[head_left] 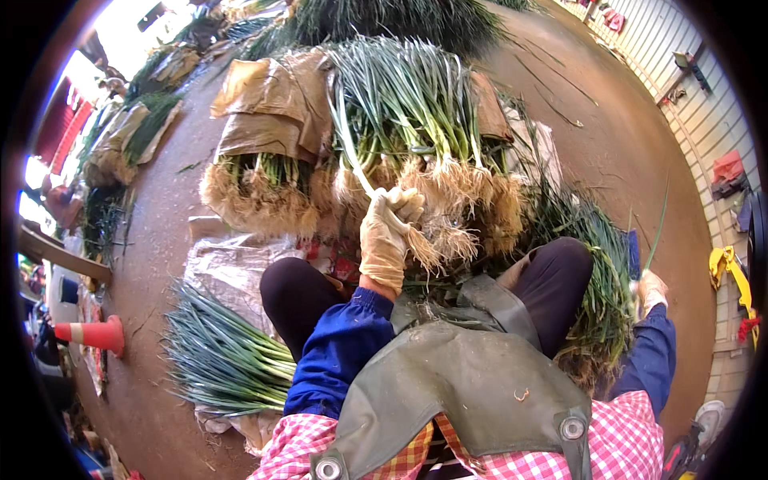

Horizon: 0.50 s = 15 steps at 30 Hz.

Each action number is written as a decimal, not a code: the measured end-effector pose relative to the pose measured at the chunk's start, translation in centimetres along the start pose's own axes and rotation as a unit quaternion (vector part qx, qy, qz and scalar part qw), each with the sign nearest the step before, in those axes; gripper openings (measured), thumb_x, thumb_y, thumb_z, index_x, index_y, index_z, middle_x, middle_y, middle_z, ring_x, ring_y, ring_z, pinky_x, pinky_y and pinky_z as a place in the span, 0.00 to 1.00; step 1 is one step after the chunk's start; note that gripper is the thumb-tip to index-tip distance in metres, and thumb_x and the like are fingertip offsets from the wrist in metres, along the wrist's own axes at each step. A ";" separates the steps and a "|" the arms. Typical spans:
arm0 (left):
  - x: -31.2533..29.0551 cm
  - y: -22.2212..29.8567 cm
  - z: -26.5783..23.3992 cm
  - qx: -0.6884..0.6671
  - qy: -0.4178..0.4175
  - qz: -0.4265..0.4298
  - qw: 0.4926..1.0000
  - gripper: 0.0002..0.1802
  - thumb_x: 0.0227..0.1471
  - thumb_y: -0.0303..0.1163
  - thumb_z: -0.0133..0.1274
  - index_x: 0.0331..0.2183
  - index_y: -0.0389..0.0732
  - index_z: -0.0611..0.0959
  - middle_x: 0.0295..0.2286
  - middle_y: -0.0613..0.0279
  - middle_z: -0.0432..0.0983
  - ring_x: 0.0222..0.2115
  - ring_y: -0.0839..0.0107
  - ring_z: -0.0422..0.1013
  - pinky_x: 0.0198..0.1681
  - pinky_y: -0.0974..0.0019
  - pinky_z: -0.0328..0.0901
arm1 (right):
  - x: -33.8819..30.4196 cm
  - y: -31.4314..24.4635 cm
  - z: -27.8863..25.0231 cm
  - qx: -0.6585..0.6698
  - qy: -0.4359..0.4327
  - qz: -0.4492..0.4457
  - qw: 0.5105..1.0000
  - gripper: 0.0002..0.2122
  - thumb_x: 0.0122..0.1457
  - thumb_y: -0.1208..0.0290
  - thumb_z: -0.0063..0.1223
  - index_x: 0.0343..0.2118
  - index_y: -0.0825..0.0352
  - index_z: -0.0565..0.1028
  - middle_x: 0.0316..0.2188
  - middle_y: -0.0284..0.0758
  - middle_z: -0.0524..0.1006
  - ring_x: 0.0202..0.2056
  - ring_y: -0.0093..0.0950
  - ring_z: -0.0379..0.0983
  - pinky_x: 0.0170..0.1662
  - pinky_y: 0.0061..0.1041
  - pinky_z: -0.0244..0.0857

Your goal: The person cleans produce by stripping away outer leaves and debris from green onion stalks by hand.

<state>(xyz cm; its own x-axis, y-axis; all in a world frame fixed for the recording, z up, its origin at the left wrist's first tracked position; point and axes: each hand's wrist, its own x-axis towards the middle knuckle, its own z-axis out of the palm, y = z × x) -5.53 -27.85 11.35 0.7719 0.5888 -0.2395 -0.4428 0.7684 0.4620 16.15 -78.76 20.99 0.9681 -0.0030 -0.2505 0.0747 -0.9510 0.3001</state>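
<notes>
My left hand (384, 240), in a pale glove, is closed round a single green onion (347, 144) just above its roots. Its white stem leans up and to the left, and its roots hang below my fingers. Behind it stands a large bundle of green onions (420, 104) with bushy tan roots towards me. Out at the far right, my right hand (653, 290), also gloved, appears closed on a thin green onion leaf (661, 224) that sticks upward. Its fingers are small and partly hidden.
Stripped green onions (228, 356) lie on sacking at the left. Loose leaves (596, 264) are heaped beside my right knee. Brown wrapping (276, 100) covers a neighbouring bundle. An orange cone (96, 334) lies at the far left; a ribbed wall (672, 60) runs along the right.
</notes>
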 end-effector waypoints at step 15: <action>1.0 -1.5 -2.3 0.047 -0.013 -0.036 0.998 0.27 0.61 0.46 0.37 0.38 0.27 0.76 0.36 0.44 0.77 0.37 0.57 0.74 0.44 0.58 0.68 | -10.0 -42.3 -0.9 0.246 0.126 -0.667 0.692 0.08 0.58 0.64 0.44 0.29 0.59 0.74 0.25 0.32 0.75 0.31 0.33 0.75 0.31 0.32 0.68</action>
<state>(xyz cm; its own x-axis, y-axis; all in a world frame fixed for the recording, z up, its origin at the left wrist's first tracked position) -5.13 -27.80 8.48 0.8122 0.5256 -0.2533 -0.3426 0.7811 0.5221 3.55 -38.24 11.63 0.1329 0.9737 0.1849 0.9117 -0.0469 -0.4081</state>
